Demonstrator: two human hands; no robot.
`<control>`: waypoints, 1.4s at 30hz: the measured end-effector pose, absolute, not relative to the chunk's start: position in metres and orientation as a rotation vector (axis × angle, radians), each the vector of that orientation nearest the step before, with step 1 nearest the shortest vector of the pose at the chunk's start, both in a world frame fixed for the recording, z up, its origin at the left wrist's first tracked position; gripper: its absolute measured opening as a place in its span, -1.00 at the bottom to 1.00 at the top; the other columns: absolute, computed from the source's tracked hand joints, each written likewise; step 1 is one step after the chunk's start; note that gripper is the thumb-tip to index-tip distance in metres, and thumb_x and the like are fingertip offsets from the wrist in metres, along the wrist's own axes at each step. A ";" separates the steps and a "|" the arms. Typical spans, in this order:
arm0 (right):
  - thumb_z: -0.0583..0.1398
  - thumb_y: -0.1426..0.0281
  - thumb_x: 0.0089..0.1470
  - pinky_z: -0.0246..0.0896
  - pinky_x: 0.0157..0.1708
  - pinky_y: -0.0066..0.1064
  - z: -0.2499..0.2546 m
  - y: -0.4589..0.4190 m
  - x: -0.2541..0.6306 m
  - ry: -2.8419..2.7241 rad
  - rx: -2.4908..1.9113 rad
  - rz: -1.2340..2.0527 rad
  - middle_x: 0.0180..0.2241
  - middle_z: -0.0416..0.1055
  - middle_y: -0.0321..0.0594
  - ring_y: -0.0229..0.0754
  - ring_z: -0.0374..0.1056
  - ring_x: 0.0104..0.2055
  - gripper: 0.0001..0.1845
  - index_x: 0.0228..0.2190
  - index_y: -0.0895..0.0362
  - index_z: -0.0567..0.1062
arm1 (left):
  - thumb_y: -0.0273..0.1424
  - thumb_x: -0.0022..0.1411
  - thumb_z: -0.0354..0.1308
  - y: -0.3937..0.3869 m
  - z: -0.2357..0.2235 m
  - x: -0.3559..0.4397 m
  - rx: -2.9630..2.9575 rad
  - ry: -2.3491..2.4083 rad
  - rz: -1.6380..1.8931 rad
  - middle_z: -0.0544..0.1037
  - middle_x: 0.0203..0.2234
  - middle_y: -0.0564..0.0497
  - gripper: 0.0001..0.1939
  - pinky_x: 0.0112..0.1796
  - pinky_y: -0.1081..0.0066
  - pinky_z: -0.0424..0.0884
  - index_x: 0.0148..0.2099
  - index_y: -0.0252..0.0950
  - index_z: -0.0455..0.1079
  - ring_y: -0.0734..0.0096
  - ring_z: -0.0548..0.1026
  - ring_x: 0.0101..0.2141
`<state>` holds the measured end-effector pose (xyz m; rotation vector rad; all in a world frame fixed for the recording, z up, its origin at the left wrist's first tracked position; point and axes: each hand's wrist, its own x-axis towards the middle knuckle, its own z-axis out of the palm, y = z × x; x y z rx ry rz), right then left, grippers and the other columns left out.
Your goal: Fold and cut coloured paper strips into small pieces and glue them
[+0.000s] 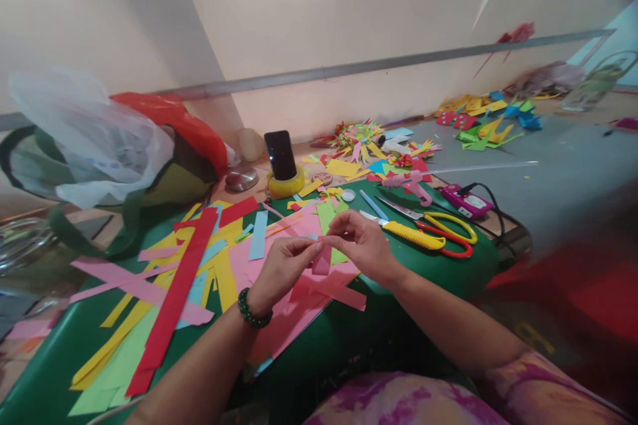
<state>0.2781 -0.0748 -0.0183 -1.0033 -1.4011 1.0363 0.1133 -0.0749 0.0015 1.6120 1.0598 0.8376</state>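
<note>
Between my two hands is a strip of pink paper (321, 263), pinched at its upper end with the rest hanging down. My left hand (285, 267), with a dark green bead bracelet at the wrist, grips it between thumb and forefinger. From the other side, my right hand (363, 243) pinches the same end, its fingers curled. Below them lie pink paper sheets (279, 329) and a loose pink strip (343, 293). Close to my right hand are a yellow-handled cutter (413, 236) and scissors (451, 229) with yellow and red handles.
Red, yellow, green and blue paper strips (174, 299) cover the left of the green surface (448, 272). A phone (280, 155) leans on a yellow tape roll (286, 184). Behind are a pink glue gun (409, 184), a purple power strip (466, 202), paper crafts (359, 136) and a bag (194, 176).
</note>
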 end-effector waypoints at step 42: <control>-0.08 0.21 0.28 0.24 -0.47 -0.42 0.019 -0.122 0.379 -2.249 -1.373 0.396 -0.55 0.47 -0.25 -0.20 0.38 -0.55 -0.58 -0.09 0.07 0.49 | -0.18 0.03 0.32 -0.060 0.007 0.092 1.337 1.048 1.076 0.64 -0.38 -0.11 -0.72 -0.03 0.24 0.37 -0.50 -0.30 0.56 0.14 0.53 -0.17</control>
